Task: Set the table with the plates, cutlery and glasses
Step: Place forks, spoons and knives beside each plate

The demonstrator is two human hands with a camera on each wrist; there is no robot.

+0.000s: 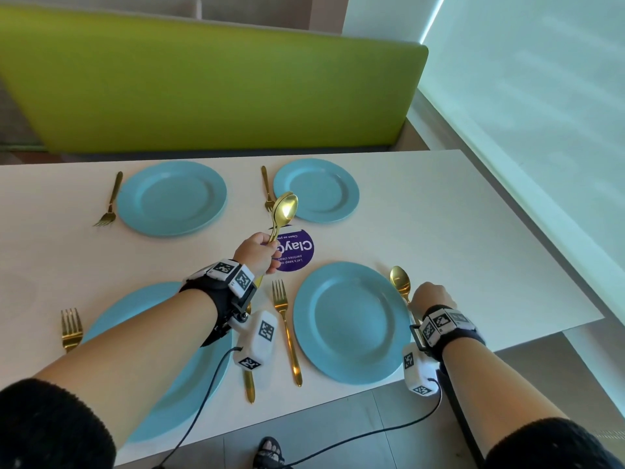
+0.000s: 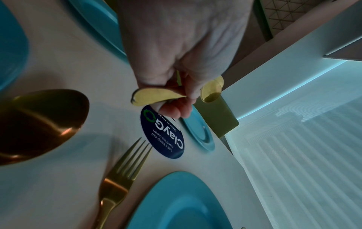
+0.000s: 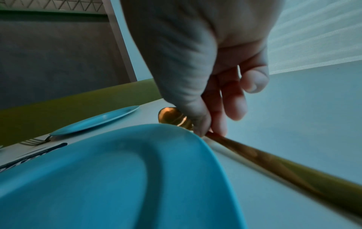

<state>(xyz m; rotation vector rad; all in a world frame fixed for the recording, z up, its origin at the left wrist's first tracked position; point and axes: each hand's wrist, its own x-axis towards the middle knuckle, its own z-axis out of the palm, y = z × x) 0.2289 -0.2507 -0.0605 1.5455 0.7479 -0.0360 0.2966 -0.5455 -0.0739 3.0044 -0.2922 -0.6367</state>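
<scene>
Four blue plates lie on the white table [image 1: 473, 231]: far left [image 1: 172, 198], far right [image 1: 316, 190], near right [image 1: 351, 321], and near left [image 1: 162, 384] partly under my left arm. A gold fork lies left of each plate, such as the near middle fork [image 1: 286, 330]. My left hand [image 1: 267, 248] grips two stacked gold spoons [image 1: 285, 206] upright above the table's middle. My right hand [image 1: 414, 299] pinches the neck of a gold spoon [image 3: 284, 167] lying on the table right of the near right plate [image 3: 117, 170]. Another spoon [image 2: 39, 124] lies right of the near left plate.
A round purple sticker [image 1: 297, 250] marks the table's middle. A green bench back [image 1: 203, 89] runs behind the far edge. The table's right edge borders a window blind [image 1: 541, 130]. Wrist camera cables hang over the near edge, above a foot [image 1: 270, 451].
</scene>
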